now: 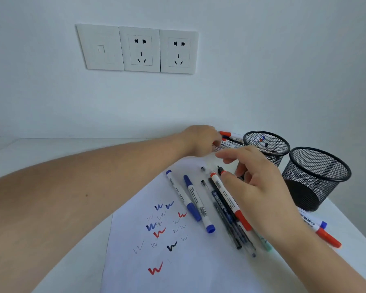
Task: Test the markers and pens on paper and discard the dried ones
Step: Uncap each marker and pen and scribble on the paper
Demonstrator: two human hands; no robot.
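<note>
Your left hand reaches to upper centre, fingers curled on a bundle of white red- and blue-capped markers by the wall. Your right hand, fingers apart, hovers over capped markers and pens lying on scribbled white paper, beside two black wire-mesh cups on the white table.

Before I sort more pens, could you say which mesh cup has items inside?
The far mesh cup by the wall; only it shows red and blue bits inside.
</note>
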